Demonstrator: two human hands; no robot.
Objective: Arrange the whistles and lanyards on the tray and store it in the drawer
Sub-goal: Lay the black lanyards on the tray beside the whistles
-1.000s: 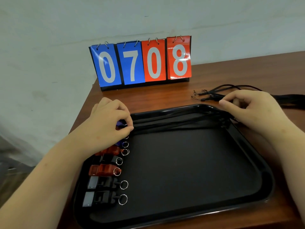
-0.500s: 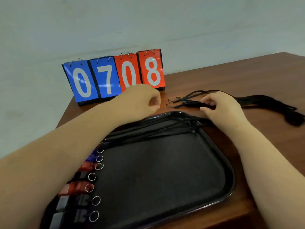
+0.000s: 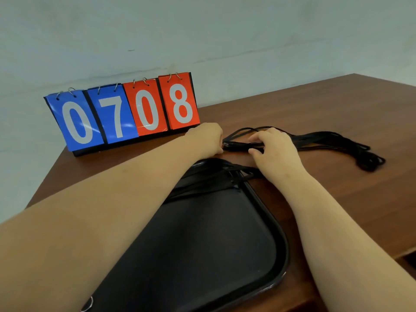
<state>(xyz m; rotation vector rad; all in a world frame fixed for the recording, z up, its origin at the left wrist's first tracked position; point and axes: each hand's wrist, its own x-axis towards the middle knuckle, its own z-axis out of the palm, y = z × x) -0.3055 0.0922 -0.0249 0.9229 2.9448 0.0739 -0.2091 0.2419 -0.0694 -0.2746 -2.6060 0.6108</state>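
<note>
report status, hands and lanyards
Right hand pinching loose lanyards on table. Left hand at their clip end, grip hidden. More lanyards across tray. Nothing blocking.

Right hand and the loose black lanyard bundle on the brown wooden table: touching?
Touching. In the head view the right hand pinches the near end of the black lanyard bundle between thumb and fingers.

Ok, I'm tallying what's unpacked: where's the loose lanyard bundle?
Head view, right side: the loose lanyard bundle lies on the table beyond the tray, left hand and right hand at its left end.
</note>
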